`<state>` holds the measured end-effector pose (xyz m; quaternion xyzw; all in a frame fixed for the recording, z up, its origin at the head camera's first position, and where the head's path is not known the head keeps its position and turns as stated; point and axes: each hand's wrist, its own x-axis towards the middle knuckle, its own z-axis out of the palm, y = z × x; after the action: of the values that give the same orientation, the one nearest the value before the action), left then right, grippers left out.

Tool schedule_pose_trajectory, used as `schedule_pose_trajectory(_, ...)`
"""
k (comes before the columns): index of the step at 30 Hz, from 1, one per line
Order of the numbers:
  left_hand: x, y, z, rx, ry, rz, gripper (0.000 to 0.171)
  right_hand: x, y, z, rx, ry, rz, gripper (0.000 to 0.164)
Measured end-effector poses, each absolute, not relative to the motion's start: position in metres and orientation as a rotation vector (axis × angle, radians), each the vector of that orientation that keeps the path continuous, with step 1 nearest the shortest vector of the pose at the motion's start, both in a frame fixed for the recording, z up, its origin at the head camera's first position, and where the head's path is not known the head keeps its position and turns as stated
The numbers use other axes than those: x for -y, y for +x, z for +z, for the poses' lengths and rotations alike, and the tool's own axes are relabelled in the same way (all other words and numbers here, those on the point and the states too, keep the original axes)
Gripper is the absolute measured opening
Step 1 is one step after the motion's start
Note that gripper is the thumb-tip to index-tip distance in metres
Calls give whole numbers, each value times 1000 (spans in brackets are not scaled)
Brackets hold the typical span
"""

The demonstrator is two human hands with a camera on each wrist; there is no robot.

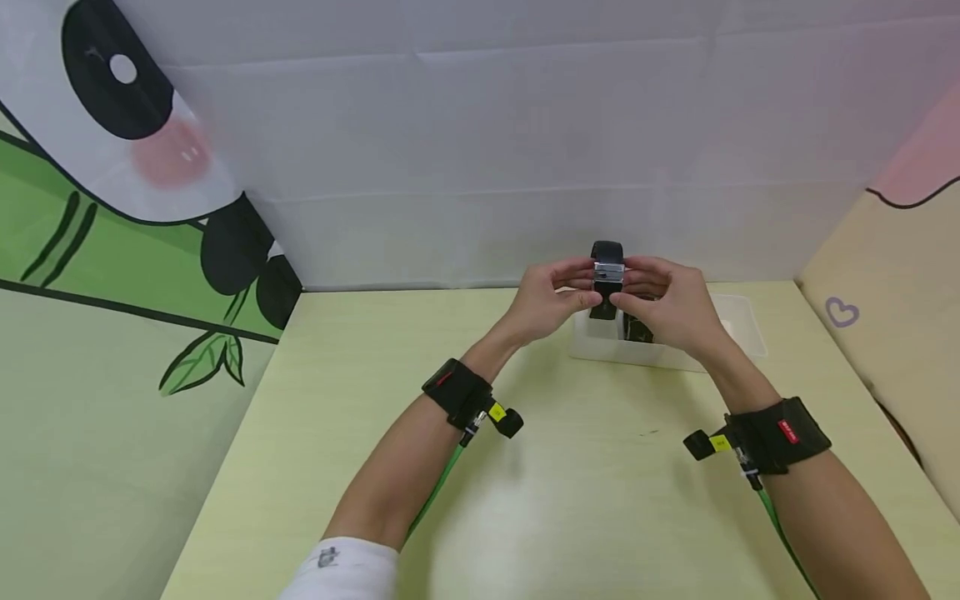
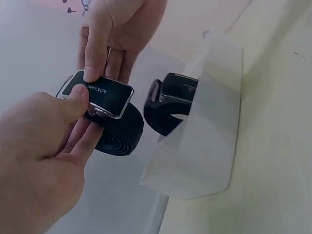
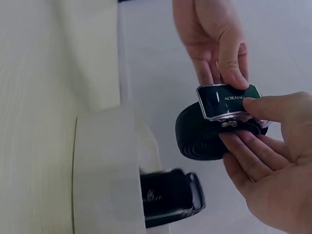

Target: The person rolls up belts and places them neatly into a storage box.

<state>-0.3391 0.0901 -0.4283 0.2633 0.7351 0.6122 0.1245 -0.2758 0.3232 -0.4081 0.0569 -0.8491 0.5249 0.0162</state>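
Both hands hold up a coiled black belt [image 1: 605,302] over the left end of a white plastic box. My left hand [image 1: 550,298] grips it from the left and my right hand [image 1: 672,307] from the right, thumbs on the near side. In the right wrist view, its silver-edged black buckle [image 3: 222,103] carries lettering, and both thumbs press on its face. Fingers support the coil [image 2: 124,132] from below in the left wrist view. A second coiled black belt [image 2: 165,114] with a shiny buckle [image 3: 163,197] stands inside the box [image 1: 738,321], partly hidden by its wall.
The box stands on a pale wooden table [image 1: 450,400], near its back edge. A whitish fabric wall [image 1: 465,167] rises directly behind, and a cream panel [image 1: 892,333] borders the right side. Green cables [image 1: 442,479] run back from the wrist cameras along both forearms.
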Motion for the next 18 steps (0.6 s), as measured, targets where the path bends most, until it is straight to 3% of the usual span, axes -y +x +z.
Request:
schedule_pose_trajectory(10, -96, -345, -452, -2271, 728, 1707, 58, -317, -294, -429, 2777, 307, 1254, 57)
schedule_pose_trajectory(18, -96, -342, -471, -2344, 704, 1628, 60, -314, -293, -444, 2817, 328, 1205, 61)
